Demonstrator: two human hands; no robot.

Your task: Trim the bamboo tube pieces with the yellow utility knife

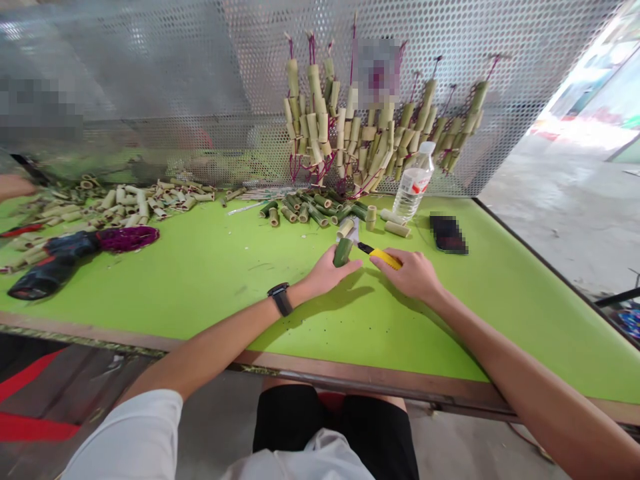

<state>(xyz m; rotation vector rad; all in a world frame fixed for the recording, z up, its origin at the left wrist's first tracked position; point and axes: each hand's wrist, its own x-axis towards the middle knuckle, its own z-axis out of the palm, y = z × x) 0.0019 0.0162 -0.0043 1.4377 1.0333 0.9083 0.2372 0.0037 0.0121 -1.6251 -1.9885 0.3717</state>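
My left hand (325, 273), with a black watch on its wrist, is closed around a short green bamboo tube (343, 253). The tube tilts slightly above the table. In my right hand (413, 273) is a yellow utility knife (385, 257), its dark tip end pointing left toward the tube. A small gap shows between the knife and the bamboo. Just beyond the tube lies a pale peeled bamboo piece (345, 229). Behind my hands is a pile of green bamboo tubes (313, 208), and a pale piece (371, 218) stands upright beside it.
A water bottle (414, 183) and a phone (449, 234) are on the green table (225, 280) at the right. A power drill (55, 260), purple cord (130, 239) and cut bamboo (145, 200) lie left. Strung bamboo (315, 127) hangs on the perforated metal panel (200, 100). Another person's hand (15, 187) shows far left.
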